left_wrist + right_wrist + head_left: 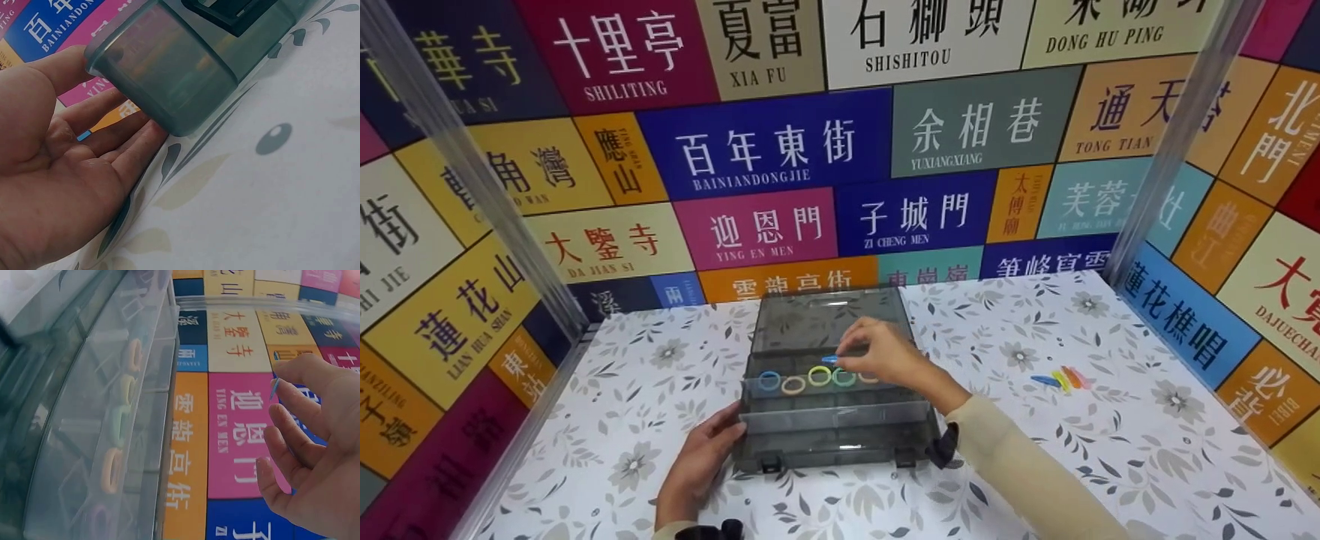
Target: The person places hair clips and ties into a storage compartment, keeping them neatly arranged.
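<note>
A smoky grey see-through plastic box [844, 441] stands on the table, its lid [799, 324] tilted back. My left hand [701, 457] rests at the box's left end; in the left wrist view its fingers [104, 126] lie fairly straight against the end wall, thumb by the rim. Over the back part of the box, my right hand [885, 356] pinches a small, slim blue hair clip [830, 360] between thumb and forefinger, also seen edge-on as a thin blue clip [274, 388] in the right wrist view. Beneath it, several pastel hair ties [820, 367] stand in a row.
On the table to the right lies a small group of coloured hair clips [1065, 380], blue, yellow, orange and pink. A clear divider [840, 416] crosses the box lengthwise. Sign-printed walls [765, 142] rise behind the floral tablecloth [607, 420].
</note>
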`<control>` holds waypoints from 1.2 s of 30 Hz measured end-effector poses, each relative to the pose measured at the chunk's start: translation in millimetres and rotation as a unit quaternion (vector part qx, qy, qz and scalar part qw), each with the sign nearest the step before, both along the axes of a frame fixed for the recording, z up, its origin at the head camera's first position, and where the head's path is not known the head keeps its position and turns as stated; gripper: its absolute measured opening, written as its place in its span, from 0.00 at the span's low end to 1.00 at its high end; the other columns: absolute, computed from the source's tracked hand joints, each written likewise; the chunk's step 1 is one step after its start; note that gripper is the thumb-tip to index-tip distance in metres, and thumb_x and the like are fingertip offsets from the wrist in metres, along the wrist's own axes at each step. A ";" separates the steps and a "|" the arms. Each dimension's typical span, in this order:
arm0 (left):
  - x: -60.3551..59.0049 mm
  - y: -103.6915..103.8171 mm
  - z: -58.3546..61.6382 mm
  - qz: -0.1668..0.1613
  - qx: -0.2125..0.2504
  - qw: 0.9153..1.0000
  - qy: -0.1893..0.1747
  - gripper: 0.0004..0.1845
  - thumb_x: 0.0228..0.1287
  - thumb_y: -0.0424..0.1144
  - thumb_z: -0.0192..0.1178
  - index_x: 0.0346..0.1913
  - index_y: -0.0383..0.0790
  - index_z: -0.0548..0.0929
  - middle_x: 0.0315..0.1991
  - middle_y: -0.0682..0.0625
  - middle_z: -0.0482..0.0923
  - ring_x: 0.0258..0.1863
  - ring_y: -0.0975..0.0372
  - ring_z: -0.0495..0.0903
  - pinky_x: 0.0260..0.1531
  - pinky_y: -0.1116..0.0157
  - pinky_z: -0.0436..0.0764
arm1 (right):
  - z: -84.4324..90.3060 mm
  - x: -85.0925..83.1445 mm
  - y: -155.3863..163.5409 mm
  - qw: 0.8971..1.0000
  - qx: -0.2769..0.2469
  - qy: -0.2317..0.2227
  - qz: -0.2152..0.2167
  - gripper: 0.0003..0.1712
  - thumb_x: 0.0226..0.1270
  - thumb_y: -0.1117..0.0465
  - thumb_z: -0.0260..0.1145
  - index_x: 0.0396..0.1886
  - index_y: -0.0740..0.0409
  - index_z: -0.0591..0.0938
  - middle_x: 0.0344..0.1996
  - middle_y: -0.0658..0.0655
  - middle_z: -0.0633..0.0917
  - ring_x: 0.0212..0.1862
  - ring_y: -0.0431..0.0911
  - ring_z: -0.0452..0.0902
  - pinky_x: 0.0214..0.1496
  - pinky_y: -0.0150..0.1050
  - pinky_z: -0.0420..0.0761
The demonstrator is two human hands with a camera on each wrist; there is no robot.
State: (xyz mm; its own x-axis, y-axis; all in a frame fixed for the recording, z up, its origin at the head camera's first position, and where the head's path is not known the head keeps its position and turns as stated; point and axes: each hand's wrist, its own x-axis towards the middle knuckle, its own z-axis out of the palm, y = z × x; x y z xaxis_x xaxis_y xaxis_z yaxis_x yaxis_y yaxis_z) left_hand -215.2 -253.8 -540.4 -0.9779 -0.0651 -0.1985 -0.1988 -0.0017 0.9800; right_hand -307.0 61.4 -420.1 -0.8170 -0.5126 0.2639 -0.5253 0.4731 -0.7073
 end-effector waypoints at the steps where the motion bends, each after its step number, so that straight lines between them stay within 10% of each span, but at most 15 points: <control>1: 0.2 0.1 0.0 0.000 0.000 1.000 0.001 0.32 0.70 0.36 0.60 0.73 0.30 0.65 0.75 0.32 0.60 0.77 0.43 0.57 0.76 0.46 0.60 | 0.3 0.0 -4.7 1.000 0.008 -0.002 0.001 0.05 0.59 0.57 0.75 0.34 0.52 0.91 0.43 0.51 0.84 0.49 0.48 0.80 0.53 0.45 0.81; 23: 0.1 1.6 2.1 0.006 0.003 1.000 -0.012 0.33 0.70 0.38 0.61 0.74 0.33 0.65 0.76 0.33 0.59 0.77 0.43 0.58 0.76 0.45 0.60 | -31.9 2.0 -82.8 0.993 0.107 -0.015 0.037 0.04 0.59 0.56 0.75 0.31 0.50 0.92 0.40 0.50 0.84 0.41 0.43 0.77 0.42 0.37 0.79; 36: -1.5 1.0 3.4 0.004 -0.007 1.000 -0.009 0.33 0.70 0.39 0.61 0.74 0.32 0.66 0.75 0.34 0.61 0.76 0.43 0.60 0.75 0.46 0.62 | -40.0 -1.7 -108.9 0.991 0.128 -0.027 0.002 0.06 0.59 0.52 0.75 0.28 0.48 0.90 0.51 0.49 0.81 0.57 0.47 0.74 0.65 0.50 0.69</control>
State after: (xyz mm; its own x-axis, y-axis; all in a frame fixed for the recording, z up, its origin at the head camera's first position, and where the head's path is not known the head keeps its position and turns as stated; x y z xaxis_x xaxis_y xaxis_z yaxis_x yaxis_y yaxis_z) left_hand -216.7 -252.7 -537.0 -0.9734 -0.0762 -0.2159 -0.2173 0.0104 0.9761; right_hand -308.8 -47.5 -460.1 -0.8238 -0.5611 0.0809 -0.4927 0.6380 -0.5917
